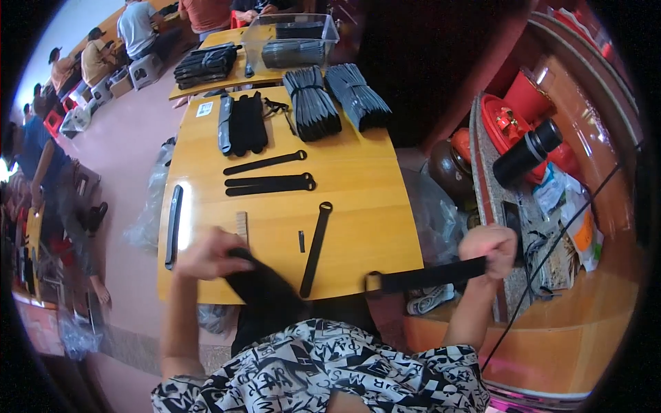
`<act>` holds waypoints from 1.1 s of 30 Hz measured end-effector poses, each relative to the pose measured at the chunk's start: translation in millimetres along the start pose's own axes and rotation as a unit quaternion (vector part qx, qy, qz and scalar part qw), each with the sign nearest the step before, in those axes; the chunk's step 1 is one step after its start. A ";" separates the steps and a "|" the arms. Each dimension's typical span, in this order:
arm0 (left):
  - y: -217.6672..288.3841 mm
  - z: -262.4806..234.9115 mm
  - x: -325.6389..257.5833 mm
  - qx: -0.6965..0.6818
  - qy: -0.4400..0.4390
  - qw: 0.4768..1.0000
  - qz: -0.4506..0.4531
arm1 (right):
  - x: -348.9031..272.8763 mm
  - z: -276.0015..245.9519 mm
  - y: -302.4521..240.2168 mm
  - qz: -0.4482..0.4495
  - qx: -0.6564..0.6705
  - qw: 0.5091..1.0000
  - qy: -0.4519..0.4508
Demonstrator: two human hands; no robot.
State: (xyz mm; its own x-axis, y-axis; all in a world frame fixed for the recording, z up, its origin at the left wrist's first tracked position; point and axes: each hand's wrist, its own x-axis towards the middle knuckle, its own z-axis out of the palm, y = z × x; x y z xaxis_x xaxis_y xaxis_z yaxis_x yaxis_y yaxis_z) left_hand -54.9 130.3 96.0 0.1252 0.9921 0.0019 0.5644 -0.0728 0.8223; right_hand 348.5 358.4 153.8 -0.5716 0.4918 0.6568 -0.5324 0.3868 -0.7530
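Observation:
My left hand (210,255) is closed on one end of a wide black strap (265,283), which hangs toward my lap and is blurred by motion. Out past the table's right edge, my right hand (490,249) grips a black strap (434,275) whose ring end points left. Between my hands, a single black strap (317,248) lies slanted on the yellow table (372,206). Farther back are a black strap (265,162) and an overlapping group of ringed straps (268,184). A small black piece (301,241) and a wooden strip (242,226) lie nearby.
Two tied strap bundles (310,103) (357,96) and a black stack (244,124) sit at the table's far end. Behind them stands a clear bin (330,34). A long dark strip (174,227) lies along the left edge. At right, a ledge holds a black bottle (527,153). People sit far left.

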 end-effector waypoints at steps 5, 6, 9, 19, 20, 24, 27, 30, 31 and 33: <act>-6.0 -12.9 -85.4 -0.218 0.180 0.955 -0.091 | 3.8 -27.2 37.6 0.260 -0.032 0.957 0.125; -5.8 -4.7 -85.0 -0.275 0.242 0.921 -0.130 | 9.8 -28.0 69.4 0.346 -0.100 0.917 0.168; -8.7 24.9 -59.5 -0.362 0.341 0.860 -0.113 | 18.4 -30.0 166.0 0.384 -0.210 0.889 0.137; -24.7 97.6 -48.7 -0.618 0.293 0.725 -0.083 | 21.5 24.7 166.8 0.208 -0.724 0.657 -0.037; -24.5 99.6 -51.5 -0.619 0.298 0.721 -0.087 | 21.3 35.3 152.4 0.262 -0.643 0.720 -0.015; -10.5 97.1 -52.4 -0.589 0.302 0.749 0.034 | -11.0 74.1 110.7 0.490 -0.231 0.840 -0.018; -1.6 96.6 -48.9 -0.520 0.309 0.785 0.132 | -46.9 104.8 101.1 0.509 0.020 0.860 -0.043; 1.4 100.7 -53.1 -0.439 0.316 0.833 0.119 | -59.4 147.5 92.7 0.508 0.273 0.815 0.056; 0.9 102.6 -54.5 -0.418 0.321 0.839 0.137 | -59.4 151.4 93.2 0.482 0.302 0.821 0.047; -8.1 105.0 -57.3 -0.355 0.332 0.856 0.176 | -52.0 144.4 92.5 0.463 0.239 0.853 -0.037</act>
State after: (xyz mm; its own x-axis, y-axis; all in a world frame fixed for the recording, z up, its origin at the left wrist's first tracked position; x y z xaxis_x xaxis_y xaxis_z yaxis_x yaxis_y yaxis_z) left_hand 19.0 63.3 29.4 -0.4400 0.7774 0.4495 -0.0810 -0.5328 0.8423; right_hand 238.8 256.0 55.8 -0.9136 0.3565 -0.1954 -0.0160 -0.5117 -0.8590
